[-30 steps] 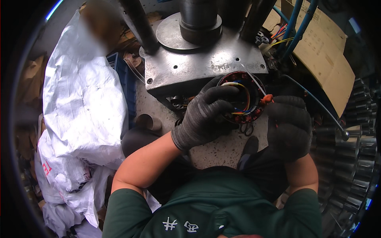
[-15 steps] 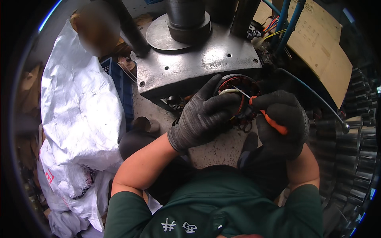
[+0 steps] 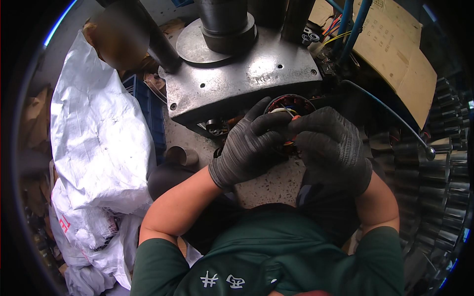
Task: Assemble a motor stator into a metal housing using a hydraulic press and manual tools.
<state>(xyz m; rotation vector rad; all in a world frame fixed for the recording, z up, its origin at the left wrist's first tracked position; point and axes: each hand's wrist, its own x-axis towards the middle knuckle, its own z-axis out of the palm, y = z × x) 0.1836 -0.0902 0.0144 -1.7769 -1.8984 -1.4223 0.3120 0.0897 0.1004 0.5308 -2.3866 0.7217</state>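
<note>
Item: motor stator point(image 3: 289, 106), round, dark-cased, with copper-red windings and coloured leads, located on the speckled surface point(image 3: 276, 182) just in front of the grey steel press base point(image 3: 237, 86), largely covered by your two gloved hands. Left hand point(image 3: 252, 145): you had its fingers curled over the near rim of the stator, steadying it, with the fingertips closing on a pale lead or sleeve at the top of the winding. Right hand point(image 3: 333, 145): its grip was pressed together around a small orange-handled tool point(image 3: 295, 118), of which only a sliver showed between the fingers; the tip could not be seen. Step in hand, as judged: dressing or tucking the leads into the winding, mid-way rather than finished, since loose wire still stood above the core. Next move, as judged: you needed a firm hold on the casing and a short, controlled push of the tool, kept clear of the enamelled wire. Adjacent: white woven sacks point(image 3: 98, 148) left, stacked gear-like parts point(image 3: 444, 163) right, cardboard sheet point(image 3: 395, 54) behind.
</note>
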